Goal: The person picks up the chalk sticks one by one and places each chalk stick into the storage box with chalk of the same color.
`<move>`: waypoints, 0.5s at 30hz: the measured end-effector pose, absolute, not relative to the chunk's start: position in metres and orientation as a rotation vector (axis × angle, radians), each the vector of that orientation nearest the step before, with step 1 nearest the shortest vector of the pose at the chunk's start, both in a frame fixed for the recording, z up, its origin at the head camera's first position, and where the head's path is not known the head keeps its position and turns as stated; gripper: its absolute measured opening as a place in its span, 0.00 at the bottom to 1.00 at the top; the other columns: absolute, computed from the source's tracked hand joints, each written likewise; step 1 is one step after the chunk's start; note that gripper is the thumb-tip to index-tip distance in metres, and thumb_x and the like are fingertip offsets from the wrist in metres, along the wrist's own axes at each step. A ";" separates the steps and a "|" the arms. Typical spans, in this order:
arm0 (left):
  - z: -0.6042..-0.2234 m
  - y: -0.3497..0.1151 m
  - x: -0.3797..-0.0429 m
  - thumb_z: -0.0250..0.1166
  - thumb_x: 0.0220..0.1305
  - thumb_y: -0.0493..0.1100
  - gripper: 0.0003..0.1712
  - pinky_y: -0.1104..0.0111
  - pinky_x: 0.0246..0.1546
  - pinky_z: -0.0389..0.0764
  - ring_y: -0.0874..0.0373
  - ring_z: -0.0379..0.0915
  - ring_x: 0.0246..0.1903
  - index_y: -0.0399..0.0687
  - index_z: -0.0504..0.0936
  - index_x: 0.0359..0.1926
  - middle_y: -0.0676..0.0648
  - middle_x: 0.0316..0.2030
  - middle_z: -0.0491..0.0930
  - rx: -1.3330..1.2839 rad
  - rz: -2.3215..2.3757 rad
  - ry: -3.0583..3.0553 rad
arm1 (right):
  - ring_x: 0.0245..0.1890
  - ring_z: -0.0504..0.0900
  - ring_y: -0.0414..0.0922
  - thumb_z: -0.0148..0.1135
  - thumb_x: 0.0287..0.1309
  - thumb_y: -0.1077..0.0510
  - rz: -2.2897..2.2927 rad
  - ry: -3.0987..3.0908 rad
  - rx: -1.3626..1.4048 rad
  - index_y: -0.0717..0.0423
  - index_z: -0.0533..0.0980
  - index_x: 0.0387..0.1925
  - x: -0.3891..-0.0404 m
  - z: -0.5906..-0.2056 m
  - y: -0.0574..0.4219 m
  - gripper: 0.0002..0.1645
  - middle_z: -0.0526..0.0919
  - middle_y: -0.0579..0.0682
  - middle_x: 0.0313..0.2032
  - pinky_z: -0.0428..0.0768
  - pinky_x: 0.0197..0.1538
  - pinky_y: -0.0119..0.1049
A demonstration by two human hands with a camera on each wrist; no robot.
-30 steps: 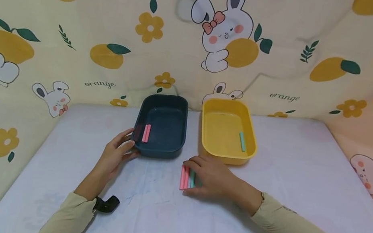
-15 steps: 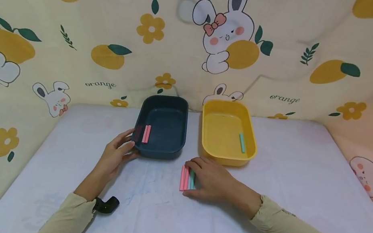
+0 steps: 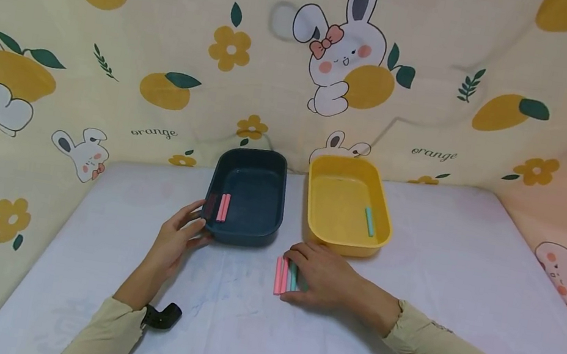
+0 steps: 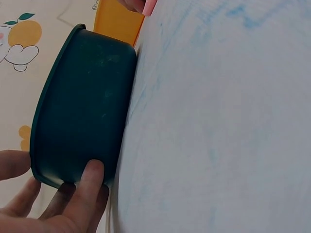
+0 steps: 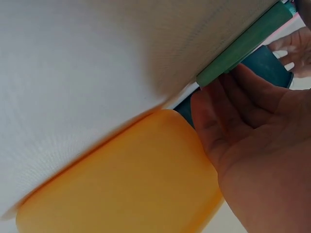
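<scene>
Several chalk sticks lie side by side on the white-covered table. At the row's left end are pink chalk sticks [image 3: 279, 275], with green chalk [image 5: 245, 43] to their right. My right hand [image 3: 326, 276] bends over the row and holds green chalk lengthwise, thumb at its near end and fingers at its far end. The palm hides part of the row. My left hand [image 3: 175, 240] touches the near left corner of a dark blue-green bin [image 3: 262, 239] from outside, its fingers [image 4: 90, 187] spread along the wall. Two pink chalk sticks [image 3: 223, 208] lie in that bin.
A yellow bin [image 3: 344, 248] stands right of the dark one, just beyond my right hand, with one green chalk stick [image 3: 369, 221] in it. Behind both bins hangs a cloth printed with rabbits and oranges [image 3: 272, 107]. A black strap piece [image 3: 164, 316] sits at my left wrist.
</scene>
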State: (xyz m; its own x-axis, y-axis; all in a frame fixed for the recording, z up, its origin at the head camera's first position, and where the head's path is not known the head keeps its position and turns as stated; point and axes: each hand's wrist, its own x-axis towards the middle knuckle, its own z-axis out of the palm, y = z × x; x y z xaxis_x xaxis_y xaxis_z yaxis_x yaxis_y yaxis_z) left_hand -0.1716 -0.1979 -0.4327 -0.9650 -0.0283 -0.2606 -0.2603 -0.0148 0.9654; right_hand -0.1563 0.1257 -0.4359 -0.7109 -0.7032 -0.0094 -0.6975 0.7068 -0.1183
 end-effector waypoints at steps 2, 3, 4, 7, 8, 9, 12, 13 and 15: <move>-0.433 -0.197 -0.171 0.51 0.77 0.39 0.29 0.59 0.61 0.77 0.47 0.69 0.62 0.62 0.62 0.75 0.43 0.74 0.60 -0.311 2.107 2.080 | 0.59 0.73 0.43 0.61 0.52 0.23 -0.177 2.852 -1.164 0.48 0.70 0.64 -0.156 -0.436 0.126 0.47 0.76 0.44 0.60 0.74 0.66 0.42; -0.432 -0.197 -0.171 0.51 0.77 0.39 0.29 0.59 0.61 0.77 0.48 0.69 0.62 0.62 0.62 0.75 0.43 0.74 0.60 -0.311 2.107 2.081 | 0.59 0.73 0.43 0.61 0.52 0.24 -0.186 2.850 -1.158 0.47 0.70 0.64 -0.155 -0.435 0.126 0.47 0.75 0.44 0.60 0.74 0.66 0.42; -0.432 -0.197 -0.171 0.51 0.77 0.39 0.29 0.59 0.61 0.77 0.48 0.69 0.62 0.61 0.62 0.75 0.43 0.73 0.60 -0.311 2.108 2.080 | 0.59 0.72 0.42 0.62 0.52 0.24 -0.196 2.848 -1.153 0.47 0.70 0.64 -0.155 -0.435 0.126 0.47 0.75 0.44 0.60 0.73 0.66 0.42; -0.432 -0.197 -0.171 0.51 0.77 0.39 0.29 0.59 0.61 0.77 0.49 0.69 0.61 0.61 0.62 0.75 0.43 0.73 0.60 -0.312 2.106 2.084 | 0.59 0.72 0.42 0.63 0.51 0.24 -0.217 2.841 -1.134 0.47 0.70 0.64 -0.155 -0.434 0.125 0.47 0.75 0.43 0.60 0.73 0.67 0.42; -0.432 -0.197 -0.171 0.51 0.77 0.39 0.29 0.59 0.61 0.77 0.49 0.69 0.61 0.61 0.62 0.75 0.43 0.73 0.60 -0.312 2.104 2.085 | 0.60 0.72 0.42 0.63 0.50 0.24 -0.221 2.839 -1.127 0.46 0.69 0.64 -0.155 -0.433 0.125 0.47 0.75 0.43 0.60 0.73 0.67 0.42; -0.432 -0.197 -0.170 0.51 0.77 0.39 0.29 0.58 0.61 0.77 0.49 0.69 0.61 0.61 0.62 0.75 0.43 0.73 0.60 -0.310 2.105 2.085 | 0.60 0.72 0.42 0.63 0.50 0.24 -0.227 2.838 -1.120 0.46 0.69 0.64 -0.155 -0.433 0.125 0.47 0.75 0.43 0.60 0.73 0.67 0.43; -0.432 -0.197 -0.171 0.51 0.77 0.39 0.29 0.58 0.61 0.77 0.49 0.69 0.60 0.61 0.62 0.75 0.43 0.73 0.61 -0.307 2.104 2.086 | 0.59 0.72 0.41 0.64 0.49 0.24 -0.251 2.837 -1.103 0.45 0.70 0.65 -0.155 -0.432 0.125 0.48 0.74 0.43 0.61 0.73 0.67 0.42; -0.432 -0.198 -0.171 0.51 0.77 0.39 0.29 0.58 0.61 0.77 0.50 0.69 0.60 0.61 0.62 0.75 0.43 0.73 0.61 -0.305 2.106 2.084 | 0.59 0.72 0.41 0.64 0.49 0.23 -0.263 2.835 -1.099 0.44 0.70 0.65 -0.155 -0.432 0.125 0.48 0.74 0.42 0.61 0.74 0.66 0.42; -0.432 -0.198 -0.171 0.51 0.77 0.40 0.29 0.57 0.62 0.77 0.49 0.69 0.60 0.61 0.62 0.75 0.43 0.73 0.61 -0.302 2.107 2.081 | 0.59 0.72 0.41 0.65 0.48 0.23 -0.288 2.833 -1.088 0.44 0.70 0.65 -0.155 -0.430 0.125 0.48 0.74 0.42 0.61 0.74 0.66 0.41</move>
